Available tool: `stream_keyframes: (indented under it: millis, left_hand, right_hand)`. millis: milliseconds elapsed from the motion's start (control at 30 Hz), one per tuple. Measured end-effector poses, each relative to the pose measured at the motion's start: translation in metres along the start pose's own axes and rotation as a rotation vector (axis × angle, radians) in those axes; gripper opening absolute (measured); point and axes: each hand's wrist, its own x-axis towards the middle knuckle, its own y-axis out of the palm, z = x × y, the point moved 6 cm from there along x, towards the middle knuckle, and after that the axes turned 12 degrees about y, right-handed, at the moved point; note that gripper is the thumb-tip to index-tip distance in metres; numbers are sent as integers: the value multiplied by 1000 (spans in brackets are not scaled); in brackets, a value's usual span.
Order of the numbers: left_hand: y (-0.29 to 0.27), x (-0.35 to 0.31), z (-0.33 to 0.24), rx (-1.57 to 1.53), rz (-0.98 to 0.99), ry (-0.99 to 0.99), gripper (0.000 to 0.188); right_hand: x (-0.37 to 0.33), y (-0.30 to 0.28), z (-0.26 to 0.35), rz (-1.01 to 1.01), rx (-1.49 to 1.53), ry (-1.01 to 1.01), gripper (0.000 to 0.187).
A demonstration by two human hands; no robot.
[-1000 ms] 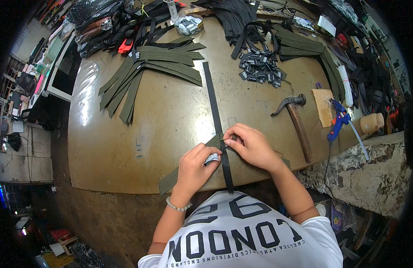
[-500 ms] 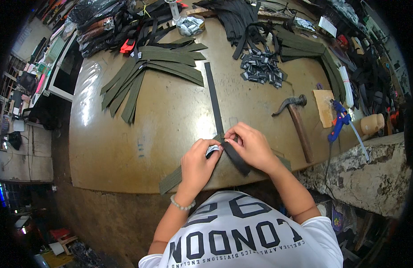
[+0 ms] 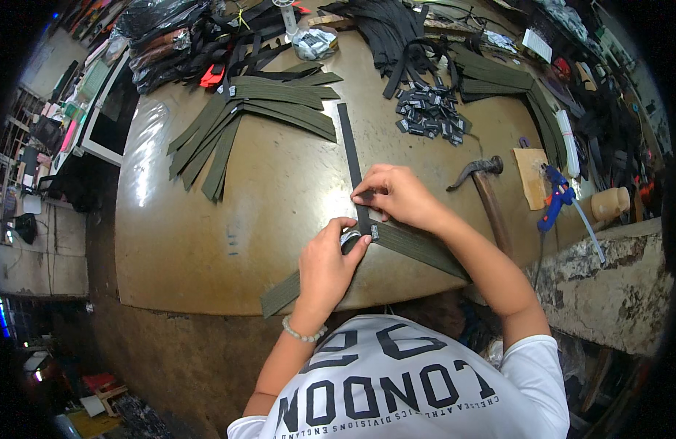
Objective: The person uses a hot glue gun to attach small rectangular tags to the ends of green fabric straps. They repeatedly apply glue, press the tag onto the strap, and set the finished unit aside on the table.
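A long olive webbing strap (image 3: pixel 418 246) lies bent across the near edge of the table, with a small dark label (image 3: pixel 375 232) on it. A narrow black strap (image 3: pixel 347 143) runs from the olive one toward the far side. Thumb and fingers of my left hand (image 3: pixel 328 257) are closed on the straps where they meet; something pale and rolled, partly hidden, shows inside the grip. Farther off, my right hand (image 3: pixel 398 196) is pinched over the black strap, its fingertips partly covering it.
A hammer (image 3: pixel 492 201) and a blue glue gun (image 3: pixel 555 197) on brown card lie to the right. Beyond my hands are small dark labels (image 3: pixel 429 110) in a heap, olive straps (image 3: pixel 279 102) at the left, black straps (image 3: pixel 385 33) and a clear tub (image 3: pixel 314 44).
My right hand has moved away from me along the black strap. The black length that pointed toward me across the olive strap is gone from there, and the label now shows.
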Motion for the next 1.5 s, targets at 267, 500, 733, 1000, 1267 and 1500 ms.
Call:
stream_keyframes:
  millis: [267, 500, 733, 1000, 1267, 1500]
  left_hand:
    - [-1, 0, -9, 34, -60, 233, 37]
    - [7, -5, -13, 292, 35, 295, 43]
    - [12, -8, -14, 456, 30, 377, 49]
    - [13, -10, -19, 558, -6, 446, 52]
    - [10, -5, -15, 393, 52, 348, 47]
    - [-18, -26, 1, 61, -191, 228, 37]
  right_hand:
    - [9, 1, -8, -101, -234, 85, 18]
    - [-59, -9, 32, -470, -570, -550, 28]
    - [-94, 18, -8, -245, -875, -667, 37]
    - [-96, 19, -1, -318, -923, -713, 35]
    - [-126, -73, -34, -987, -1002, -14, 39]
    - [-147, -97, -10, -849, -518, 301, 32]
